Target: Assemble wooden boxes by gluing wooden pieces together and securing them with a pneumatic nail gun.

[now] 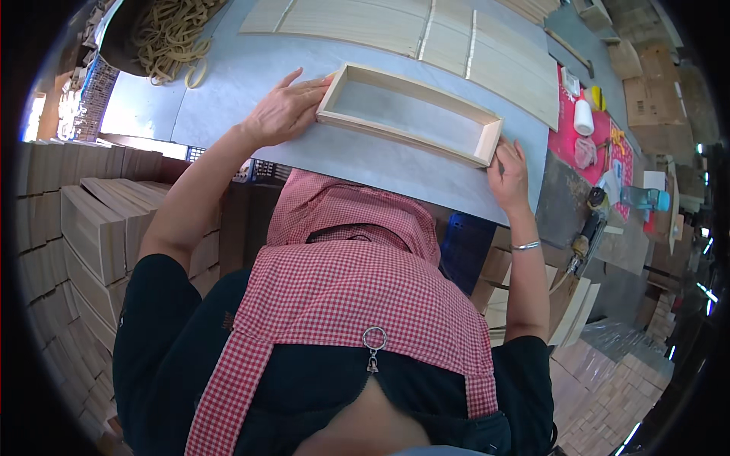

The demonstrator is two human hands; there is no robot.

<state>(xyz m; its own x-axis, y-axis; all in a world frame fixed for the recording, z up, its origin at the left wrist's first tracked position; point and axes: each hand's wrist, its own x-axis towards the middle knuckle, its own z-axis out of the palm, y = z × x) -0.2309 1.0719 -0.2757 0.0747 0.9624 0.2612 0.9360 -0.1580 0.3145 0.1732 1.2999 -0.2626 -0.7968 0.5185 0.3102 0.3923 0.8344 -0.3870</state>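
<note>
A shallow rectangular frame of pale wood (403,143) lies on the grey-white tabletop, its long side running across in front of me. Through its open middle the table surface shows. My left hand (285,112) grips the left end, fingers stretched along the outer face and thumb side hidden in part. At the right end my right hand (508,171) holds the corner, fingers bent against the short side. Beyond the frame lie flat pale wooden panels (350,23), side by side with narrow light strips between them.
A dark container of rubber bands (171,38) stands at the upper left. On the right are a white bottle (583,118), a power tool with a hose (584,235) and a blue-capped bottle (646,199). Stacked wooden boxes (91,235) rise at my left, beside the table.
</note>
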